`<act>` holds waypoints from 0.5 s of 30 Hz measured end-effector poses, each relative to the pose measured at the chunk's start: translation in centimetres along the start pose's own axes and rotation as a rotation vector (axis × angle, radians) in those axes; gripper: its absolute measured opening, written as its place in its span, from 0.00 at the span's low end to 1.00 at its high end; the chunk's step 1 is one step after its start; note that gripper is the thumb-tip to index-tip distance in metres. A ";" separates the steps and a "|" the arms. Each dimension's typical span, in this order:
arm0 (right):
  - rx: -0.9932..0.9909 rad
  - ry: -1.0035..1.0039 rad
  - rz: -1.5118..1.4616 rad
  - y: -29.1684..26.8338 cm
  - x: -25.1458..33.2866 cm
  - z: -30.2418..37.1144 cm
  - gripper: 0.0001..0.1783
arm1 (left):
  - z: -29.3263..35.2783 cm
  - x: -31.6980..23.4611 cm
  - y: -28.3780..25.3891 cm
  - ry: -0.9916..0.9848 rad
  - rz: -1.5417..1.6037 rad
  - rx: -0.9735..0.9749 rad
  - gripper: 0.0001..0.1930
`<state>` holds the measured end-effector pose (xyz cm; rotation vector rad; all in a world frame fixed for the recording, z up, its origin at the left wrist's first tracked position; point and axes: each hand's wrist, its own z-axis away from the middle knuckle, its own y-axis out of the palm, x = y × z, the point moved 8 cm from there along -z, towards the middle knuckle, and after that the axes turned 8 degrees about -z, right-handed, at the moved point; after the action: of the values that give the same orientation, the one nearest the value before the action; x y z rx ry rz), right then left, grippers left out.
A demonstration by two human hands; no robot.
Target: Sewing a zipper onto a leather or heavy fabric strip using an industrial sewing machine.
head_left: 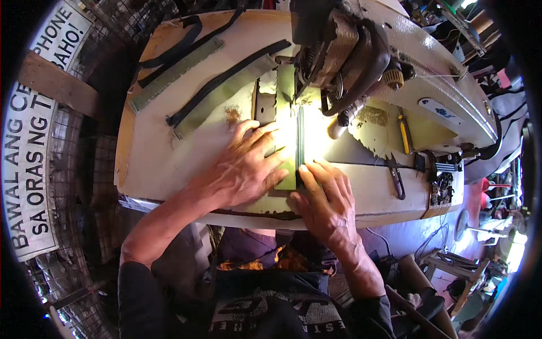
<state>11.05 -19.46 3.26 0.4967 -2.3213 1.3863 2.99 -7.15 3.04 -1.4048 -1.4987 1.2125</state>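
Observation:
A long green fabric strip (288, 182) runs under the needle area of a sewing machine (333, 62). On its right side lies a narrow dark zipper-like strip (300, 135), lit brightly by the lamp. My left hand (248, 166) lies flat with its fingers spread, the fingertips against the green strip's left edge. My right hand (329, 198) has its thumb and forefinger at the near end of the dark strip, gripping it. What is under the right fingertips is hidden. A metal plate (265, 108) sits just beyond my left fingers.
Left of the needle lie more green pieces (226, 93) with dark strips along them. A yellow-handled tool (405, 134) and small thread snips (396, 178) rest on the right. The table's near edge (254, 217) is by my wrists. Signs (34, 169) hang on the left mesh.

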 end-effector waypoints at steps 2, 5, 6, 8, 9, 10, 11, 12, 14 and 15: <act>-0.072 0.005 -0.051 -0.5 0.3 1.1 0.23 | 0.8 -1.0 -0.4 0.046 0.046 -0.004 0.21; -0.067 0.003 -0.026 -0.1 0.2 1.8 0.20 | 1.5 -2.2 -0.7 0.117 0.116 -0.025 0.21; -0.080 -0.014 -0.028 -0.1 0.3 1.9 0.20 | 1.6 -2.4 -0.8 0.126 0.101 -0.056 0.20; -0.092 -0.002 -0.038 -0.1 0.1 2.0 0.17 | 1.8 -2.4 -0.8 0.132 0.086 -0.088 0.18; -0.114 -0.013 -0.043 -0.2 0.1 2.0 0.17 | 1.9 -2.3 -0.7 0.142 0.130 -0.078 0.17; -0.125 -0.011 -0.044 -0.3 0.1 2.1 0.16 | 2.0 -2.2 -0.7 0.143 0.187 -0.077 0.17; -0.121 -0.005 -0.043 -0.2 0.0 2.1 0.16 | 2.1 -2.3 -0.5 0.152 0.179 -0.065 0.17; -0.135 -0.008 -0.045 -0.2 0.0 2.2 0.16 | 2.2 -2.3 -0.7 0.160 0.175 -0.084 0.17; -0.164 0.039 -0.119 -0.2 -0.6 2.4 0.18 | 2.4 -2.4 -0.8 0.166 0.172 -0.103 0.16; -0.178 0.033 -0.126 -0.2 -0.6 2.5 0.18 | 2.4 -2.5 -0.9 0.176 0.166 -0.119 0.14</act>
<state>11.32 -21.74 2.03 0.5504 -2.3172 1.1099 0.75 -9.89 3.45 -1.6978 -1.3734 1.0795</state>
